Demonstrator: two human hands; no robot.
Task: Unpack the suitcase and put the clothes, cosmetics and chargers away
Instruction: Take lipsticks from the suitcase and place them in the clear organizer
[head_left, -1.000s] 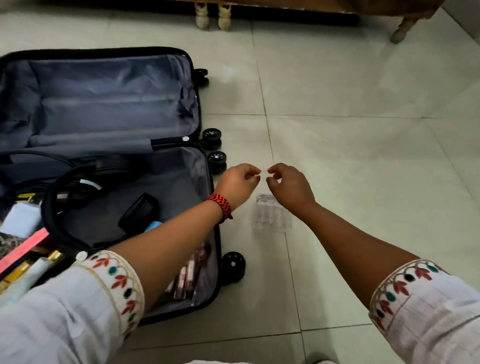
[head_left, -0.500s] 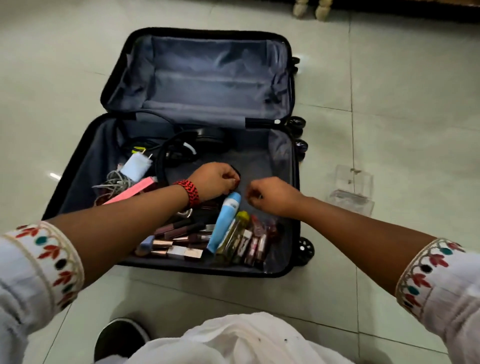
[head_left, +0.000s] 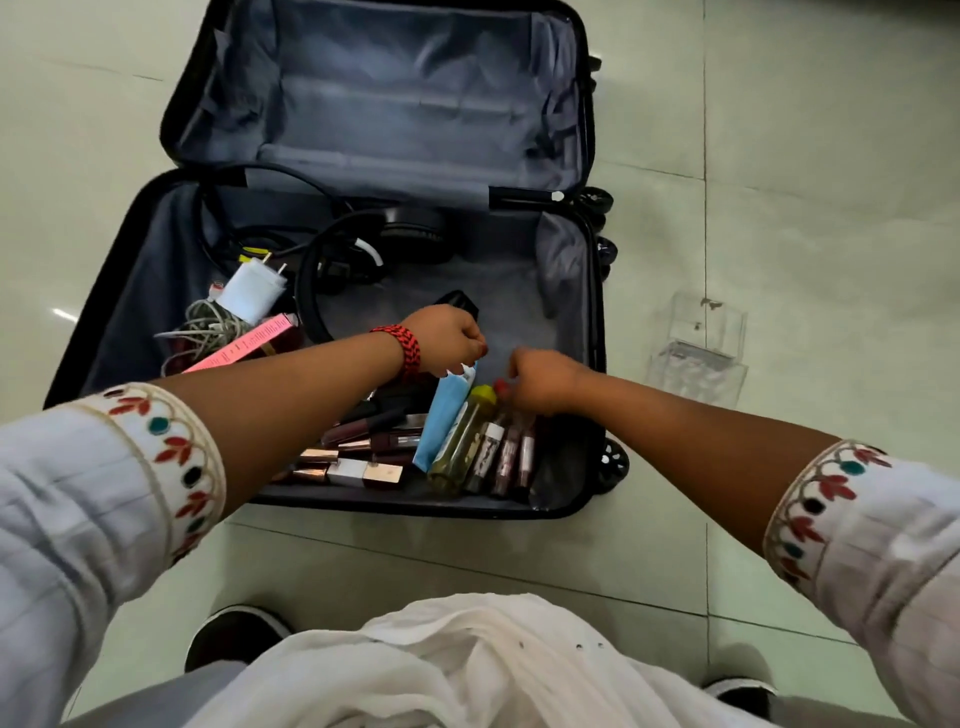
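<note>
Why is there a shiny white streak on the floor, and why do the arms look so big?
Head view: light glints off the glossy pale tiled floor left of the open black suitcase. Head view: the wide-angle lens swells the white embroidered sleeves near the edges. Head view: left hand and right hand look slightly blurred.

Black suitcase (head_left: 132, 244), grey lining (head_left: 415, 104)

Left hand (head_left: 448, 338) and right hand (head_left: 540, 383) moved from the clear box (head_left: 698, 351) into the suitcase (head_left: 130, 270), seemingly touching cosmetics (head_left: 462, 441).
</note>
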